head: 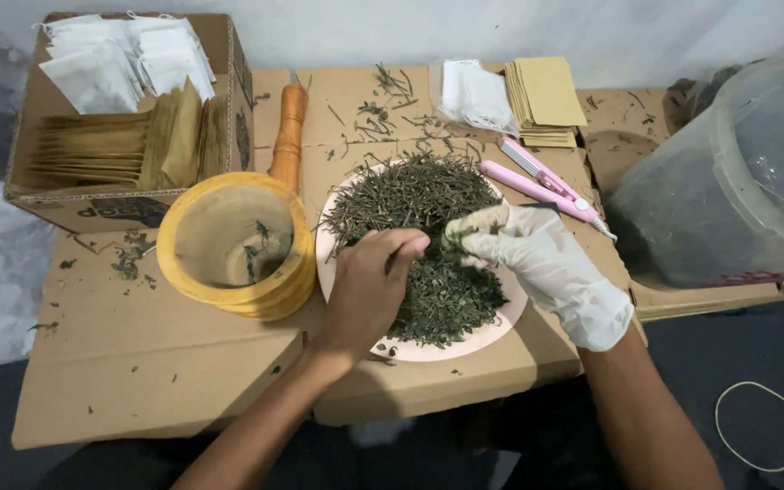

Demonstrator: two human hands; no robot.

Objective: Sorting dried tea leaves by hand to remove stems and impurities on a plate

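A heap of dried green herbs [428, 245] is lying on a pink plate [487, 340], just right of the yellow mortar [233, 245]. The bare left hand [369, 286] is pinching herbs there, while the gloved right hand [537, 263] is grasping a tuft. A pink sealer [546, 186] is lying beyond the plate.

white wall [428, 27], dark floor [737, 363], flattened cardboard surface [165, 363]

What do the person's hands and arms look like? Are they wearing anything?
The right hand wears a thin, wrinkly white glove that ends at the wrist. The left hand is bare, with no glove. Both forearms are bare too: no sleeves, watch or rings show.
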